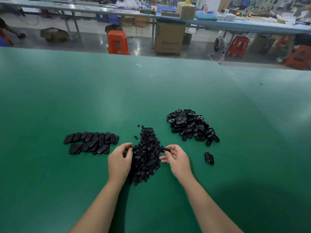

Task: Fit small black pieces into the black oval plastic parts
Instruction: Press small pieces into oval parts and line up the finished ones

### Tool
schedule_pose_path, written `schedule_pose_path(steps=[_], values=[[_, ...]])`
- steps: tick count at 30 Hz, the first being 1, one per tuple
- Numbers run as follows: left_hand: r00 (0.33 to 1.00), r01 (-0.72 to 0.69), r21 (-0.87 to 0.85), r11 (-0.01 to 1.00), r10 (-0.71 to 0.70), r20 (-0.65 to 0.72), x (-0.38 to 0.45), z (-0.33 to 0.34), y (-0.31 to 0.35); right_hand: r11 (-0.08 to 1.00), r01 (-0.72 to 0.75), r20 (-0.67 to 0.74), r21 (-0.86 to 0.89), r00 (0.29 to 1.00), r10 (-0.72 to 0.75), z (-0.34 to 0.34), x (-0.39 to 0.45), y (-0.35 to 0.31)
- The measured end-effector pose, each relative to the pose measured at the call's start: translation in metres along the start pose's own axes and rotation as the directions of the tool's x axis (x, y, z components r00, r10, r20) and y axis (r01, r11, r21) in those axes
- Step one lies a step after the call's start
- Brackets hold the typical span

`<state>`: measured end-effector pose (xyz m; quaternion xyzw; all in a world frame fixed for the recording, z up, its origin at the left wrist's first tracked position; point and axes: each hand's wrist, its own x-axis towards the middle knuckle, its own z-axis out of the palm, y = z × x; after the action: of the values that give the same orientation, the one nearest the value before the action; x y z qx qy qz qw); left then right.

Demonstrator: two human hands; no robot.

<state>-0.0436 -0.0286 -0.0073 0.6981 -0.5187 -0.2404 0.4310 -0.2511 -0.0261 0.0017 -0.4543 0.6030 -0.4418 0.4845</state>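
A heap of small black pieces (pixel 147 153) lies between my hands on the green table (pixel 117 91). My left hand (pixel 119 158) sits at the heap's left edge, its curled fingertips pinching a small piece. My right hand (pixel 176 159) holds a black oval part (pixel 165 150) at the heap's right edge. A loose pile of oval parts (pixel 191 126) lies to the back right. Rows of oval parts (pixel 91 142) lie flat to the left. One or two more oval parts (pixel 209 158) lie right of my right hand.
Past the table's far edge is an aisle with orange stools (pixel 117 42), cardboard boxes (pixel 169 38) and a long workbench (pixel 235 25) loaded with goods. A person's leg shows at the far left.
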Motion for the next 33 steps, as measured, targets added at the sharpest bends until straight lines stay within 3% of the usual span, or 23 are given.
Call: schedule_pose_path(steps=[10, 15, 20, 24, 30, 33], values=[[0.994, 0.064, -0.115, 0.991, -0.054, 0.091, 0.005, -0.002, 0.009, 0.995, 0.071, -0.042, -0.069, 0.996, -0.074, 0.001, -0.003, 0.011], [0.965, 0.023, -0.173, 0.985, 0.023, 0.260, 0.003, 0.015, 0.038, 0.997, 0.082, -0.048, 0.004, 0.995, -0.082, 0.003, -0.002, 0.010], [0.936, 0.236, -0.338, 0.911, -0.120, 0.332, -0.001, 0.036, 0.057, 0.995, 0.086, -0.052, 0.047, 0.995, -0.083, 0.003, -0.002, 0.011], [0.896, 0.351, -0.368, 0.861, -0.195, 0.399, -0.003, 0.042, 0.062, 0.995, 0.083, -0.059, 0.047, 0.995, -0.081, 0.003, -0.001, 0.013], [0.897, 0.323, -0.308, 0.895, -0.186, 0.400, -0.005, 0.044, 0.068, 0.996, 0.089, -0.064, 0.025, 0.994, -0.087, 0.002, 0.001, 0.017], [0.930, 0.190, -0.168, 0.967, -0.122, 0.346, -0.006, 0.046, 0.070, 0.995, 0.095, -0.059, 0.018, 0.994, -0.094, 0.001, -0.001, 0.017]])
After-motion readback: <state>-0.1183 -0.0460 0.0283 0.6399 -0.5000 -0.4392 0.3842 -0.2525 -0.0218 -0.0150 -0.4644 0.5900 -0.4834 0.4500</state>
